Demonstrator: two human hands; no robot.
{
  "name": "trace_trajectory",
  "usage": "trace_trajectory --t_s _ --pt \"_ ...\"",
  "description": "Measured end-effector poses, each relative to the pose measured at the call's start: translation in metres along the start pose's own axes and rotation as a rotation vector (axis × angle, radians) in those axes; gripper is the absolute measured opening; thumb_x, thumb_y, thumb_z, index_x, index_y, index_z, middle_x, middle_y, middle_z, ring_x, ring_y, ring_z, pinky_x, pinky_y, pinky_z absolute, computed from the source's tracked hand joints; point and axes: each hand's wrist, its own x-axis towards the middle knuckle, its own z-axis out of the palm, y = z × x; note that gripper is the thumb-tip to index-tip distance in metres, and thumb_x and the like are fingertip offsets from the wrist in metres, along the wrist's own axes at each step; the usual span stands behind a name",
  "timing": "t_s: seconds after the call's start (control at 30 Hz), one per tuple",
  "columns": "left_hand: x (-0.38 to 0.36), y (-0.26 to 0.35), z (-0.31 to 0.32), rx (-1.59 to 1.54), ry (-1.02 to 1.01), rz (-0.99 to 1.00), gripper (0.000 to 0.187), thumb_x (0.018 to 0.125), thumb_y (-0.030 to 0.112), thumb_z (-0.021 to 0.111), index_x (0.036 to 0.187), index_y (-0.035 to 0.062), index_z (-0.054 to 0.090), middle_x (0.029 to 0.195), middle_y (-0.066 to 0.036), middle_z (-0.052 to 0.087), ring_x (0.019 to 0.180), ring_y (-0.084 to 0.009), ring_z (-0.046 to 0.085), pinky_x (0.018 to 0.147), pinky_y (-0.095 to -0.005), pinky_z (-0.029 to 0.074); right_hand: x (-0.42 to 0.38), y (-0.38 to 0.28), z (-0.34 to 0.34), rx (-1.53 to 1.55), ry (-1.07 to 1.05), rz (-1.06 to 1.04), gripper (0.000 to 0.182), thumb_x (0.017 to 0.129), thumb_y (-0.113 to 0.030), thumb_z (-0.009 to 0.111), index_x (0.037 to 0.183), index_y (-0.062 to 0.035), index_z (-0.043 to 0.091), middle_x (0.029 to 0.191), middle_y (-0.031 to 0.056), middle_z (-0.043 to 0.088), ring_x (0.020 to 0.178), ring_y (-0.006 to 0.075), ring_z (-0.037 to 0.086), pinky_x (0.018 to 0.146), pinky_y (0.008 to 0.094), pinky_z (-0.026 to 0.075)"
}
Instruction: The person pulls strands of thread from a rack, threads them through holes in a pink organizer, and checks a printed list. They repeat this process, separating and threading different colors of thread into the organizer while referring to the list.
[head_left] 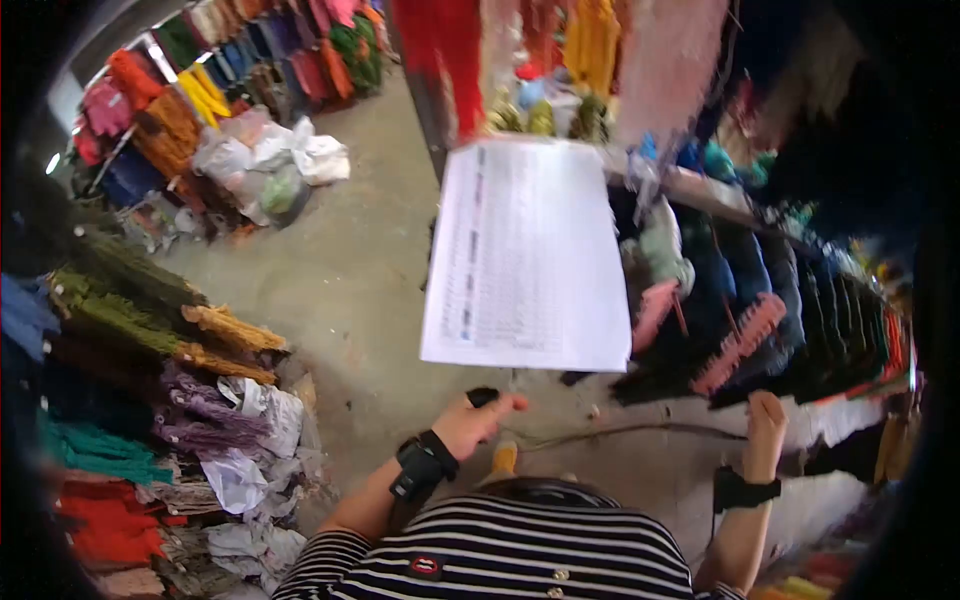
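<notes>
My left hand (470, 427) is in front of my body, its fingers curled around a small black object (483, 397) whose kind I cannot make out. A white printed sheet of paper (525, 260) with rows of text stands just beyond that hand, in front of the rack; what holds it up is hidden. My right hand (767, 425) is to the right, near the dark hanging yarn, with its fingers turned away and mostly hidden. Black bands sit on both wrists. Close to the paper hangs a spiky pink skein (740, 345).
Colourful yarn skeins (165, 140) hang on a rack at upper left, with white plastic bags (315, 152) below. Piled skeins (120, 310) and crumpled plastic (240, 480) line the left side. On the right, a rail (700, 188) carries dark skeins. A concrete floor (330, 260) runs between.
</notes>
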Motion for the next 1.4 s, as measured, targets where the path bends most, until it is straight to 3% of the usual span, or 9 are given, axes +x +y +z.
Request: trace_trajectory --t_s 0.17,0.27,0.63,0.77,0.87,0.93,1.1,1.27,1.4 --pt "0.017 -0.001 0.012 -0.066 0.01 0.03 0.037 0.095 0.043 0.05 0.103 0.0109 0.068 0.06 0.01 0.027 0.054 -0.0034 0.026 0.048 -0.0223 0.022 -0.038 -0.013 0.04 -0.013 -0.203 0.005 0.018 0.081 -0.008 0.066 0.092 0.0059 0.065 0.082 0.0026 0.063 0.074 0.0079 0.053 0.065 0.0213 0.041" --pt "0.035 -0.011 0.03 -0.249 0.053 0.033 0.031 0.098 0.027 0.05 0.116 0.0046 0.06 0.094 -0.001 0.064 0.051 -0.0025 0.031 0.048 -0.0201 0.027 -0.043 0.009 0.048 -0.092 -0.351 0.041 0.017 0.079 -0.008 0.069 0.088 0.0065 0.068 0.071 0.0012 0.063 0.062 0.0074 0.053 0.057 0.0214 0.041" --pt "0.111 -0.058 0.114 -0.324 0.152 0.008 0.026 0.094 0.025 0.056 0.113 0.0077 0.063 0.113 -0.004 0.065 0.05 -0.0033 0.032 0.047 -0.0206 0.026 -0.025 0.039 -0.013 -0.049 -0.494 0.198 0.015 0.08 -0.009 0.07 0.085 0.0052 0.07 0.066 -0.0003 0.06 0.058 0.0041 0.047 0.051 0.0208 0.035" --pt "0.167 -0.08 0.16 -0.291 0.222 -0.083 0.027 0.087 0.019 0.067 0.112 0.01 0.064 0.099 -0.003 0.066 0.049 -0.0042 0.033 0.042 -0.022 0.024 -0.012 0.052 -0.044 -0.013 -0.501 0.244 0.017 0.08 -0.009 0.071 0.085 0.0067 0.07 0.069 0.0026 0.064 0.064 0.0062 0.054 0.057 0.0217 0.043" --pt "0.221 -0.105 0.183 -0.294 0.345 -0.062 0.023 0.08 0.024 0.076 0.077 0.0114 0.057 0.066 0.0 0.051 0.046 -0.0083 0.034 0.041 -0.0288 0.023 -0.001 0.063 -0.059 -0.033 -0.537 0.241 0.016 0.08 -0.009 0.071 0.085 0.0058 0.07 0.067 0.0007 0.062 0.06 0.0046 0.05 0.053 0.0207 0.038" --pt "0.239 -0.106 0.199 -0.261 0.463 -0.055 0.029 0.079 0.028 0.075 0.102 0.0122 0.068 0.055 0.007 0.035 0.045 -0.0047 0.028 0.043 -0.0243 0.021 0.006 0.066 -0.066 -0.056 -0.566 0.25 0.015 0.079 -0.009 0.071 0.086 0.0051 0.07 0.066 -0.0001 0.061 0.058 0.0037 0.048 0.051 0.0203 0.035" --pt "0.231 -0.125 0.193 0.021 0.499 0.192 0.029 0.082 0.027 0.072 0.087 -0.0016 0.07 0.075 0.0 0.064 0.069 -0.0118 0.055 0.068 -0.0294 0.045 0.025 0.063 -0.062 -0.15 -0.678 0.167 0.02 0.08 -0.013 0.072 0.088 0.0053 0.07 0.073 0.0071 0.068 0.066 0.0078 0.058 0.059 0.0243 0.046" --pt "0.218 -0.12 0.187 0.046 0.412 0.299 0.029 0.082 0.023 0.072 0.1 0.0006 0.067 0.078 -0.001 0.062 0.073 -0.0123 0.055 0.068 -0.0298 0.044 0.042 0.073 0.004 -0.259 -0.686 -0.196 0.021 0.08 -0.016 0.068 0.09 0.0021 0.069 0.074 0.0143 0.068 0.065 0.015 0.063 0.063 0.0288 0.049" --pt "0.252 -0.096 0.183 0.263 0.562 0.335 0.043 0.075 0.036 0.076 0.096 -0.001 0.068 0.074 -0.01 0.065 0.067 -0.0224 0.059 0.066 -0.0374 0.045 0.041 0.067 0.046 -0.162 -0.788 -0.063 0.02 0.08 -0.013 0.068 0.09 0.0033 0.07 0.075 0.0101 0.069 0.068 0.0112 0.062 0.063 0.0264 0.049"
